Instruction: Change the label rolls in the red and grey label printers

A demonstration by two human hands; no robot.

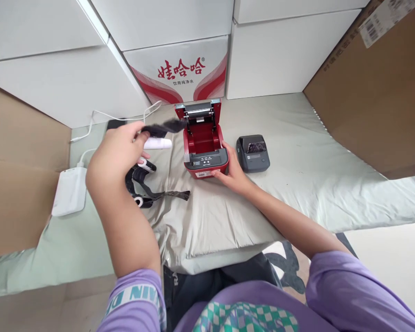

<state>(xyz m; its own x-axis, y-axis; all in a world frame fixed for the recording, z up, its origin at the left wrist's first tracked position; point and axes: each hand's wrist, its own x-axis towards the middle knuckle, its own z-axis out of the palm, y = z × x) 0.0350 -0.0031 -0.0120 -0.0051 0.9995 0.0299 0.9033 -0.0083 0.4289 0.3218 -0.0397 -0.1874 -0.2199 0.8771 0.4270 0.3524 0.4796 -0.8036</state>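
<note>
A red printer (203,138) stands on the cloth-covered surface with its lid raised and its inside showing. My right hand (232,171) grips its front right corner, thumb at the front and fingers along the side. Left of the printer, my left hand (126,143) pinches a dark crumpled strip (164,127), whose free end reaches toward the raised lid. Under that hand lie a white tube (158,143) and small rolls with dark strips (143,182), partly hidden by my wrist. A black printer (253,153) sits just right of my right hand.
A white power bank (69,191) with a cable lies at the left. Behind it, a dark object (116,123) is partly covered by my left hand. White boxes (180,69) line the back, and brown cartons (376,92) flank both sides. The surface's front edge is near my body.
</note>
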